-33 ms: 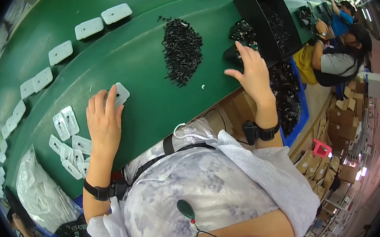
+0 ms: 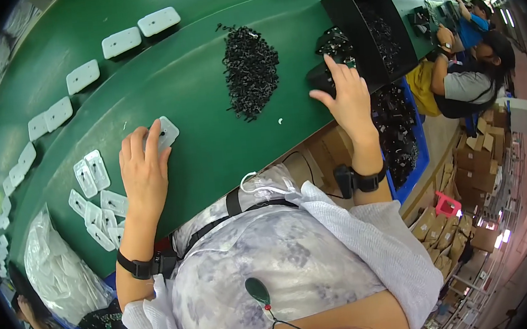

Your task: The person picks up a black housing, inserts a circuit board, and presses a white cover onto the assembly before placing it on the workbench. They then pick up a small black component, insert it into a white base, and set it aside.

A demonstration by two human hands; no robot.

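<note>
My left hand (image 2: 144,173) is bent over a small, pale, rounded plastic case piece (image 2: 170,134) with a dark mark in its middle. Index finger and thumb lie at the piece's edges and hold it on the green tabletop. My right hand (image 2: 350,99) is open at the right, thumb spread from stretched fingers. Its fingertips reach over black parts with green circuit boards (image 2: 334,43); nothing shows in its grasp. Between the hands, toward the far side, lies a heap of small black pieces (image 2: 251,73).
A black bin (image 2: 359,35) stands right; a blue crate (image 2: 417,149) of dark parts sits below it. Similar pale cases (image 2: 97,215) and a clear plastic bag (image 2: 61,266) lie left. White cases (image 2: 122,43) line the belt. Co-workers (image 2: 474,74) sit at far right.
The view shifts very slightly. Both hands keep almost the same place and shape, and nothing has been picked up or let go.
</note>
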